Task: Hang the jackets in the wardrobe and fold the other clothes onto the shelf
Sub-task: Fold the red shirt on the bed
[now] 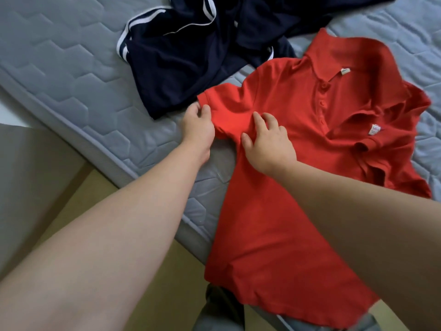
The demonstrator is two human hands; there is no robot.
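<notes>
A red polo shirt lies front-up across the mattress edge, its hem hanging over the side. My left hand pinches the cuff of its left-hand sleeve. My right hand presses down on the fabric below that sleeve, fingers spread and partly gripping a fold. A second red polo shirt lies bunched under the first at the right. A dark navy jacket with white stripes lies crumpled behind them.
The grey quilted mattress runs diagonally, its edge near my left forearm. Beige floor shows below it. More dark clothing lies at the top. No wardrobe or shelf is in view.
</notes>
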